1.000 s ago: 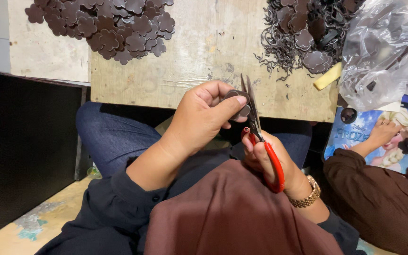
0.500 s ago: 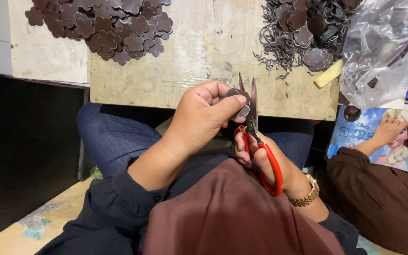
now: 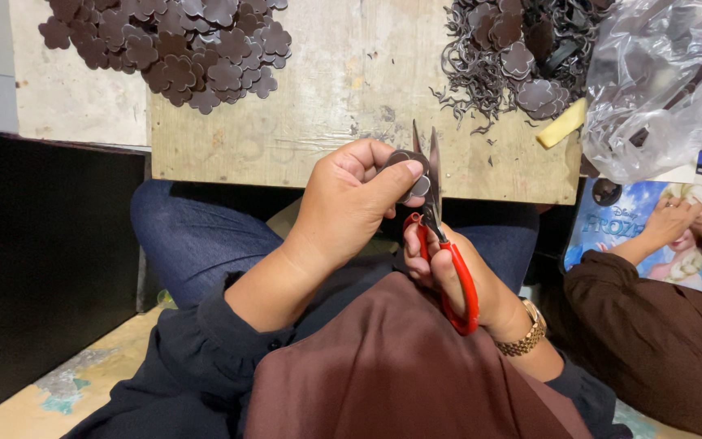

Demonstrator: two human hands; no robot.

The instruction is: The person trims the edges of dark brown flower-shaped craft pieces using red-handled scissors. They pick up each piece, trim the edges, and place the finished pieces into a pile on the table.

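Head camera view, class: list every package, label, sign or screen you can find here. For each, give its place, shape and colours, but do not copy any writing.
Clear plastic bag: top right, on the wooden board's corner; crumpled, see-through, with dark pieces inside.
Printed picture sheet: right edge, below the bag, under another person's hands; flat, mostly blue, with a cartoon figure with pale hair.
No screens or signs are in view.

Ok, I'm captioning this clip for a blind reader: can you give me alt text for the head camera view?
A left hand pinches a small dark flower-shaped cutout against the blades of red-handled scissors gripped by the right hand. Ahead, a worn wooden board holds a pile of dark flower cutouts and a heap of trimmed scraps.
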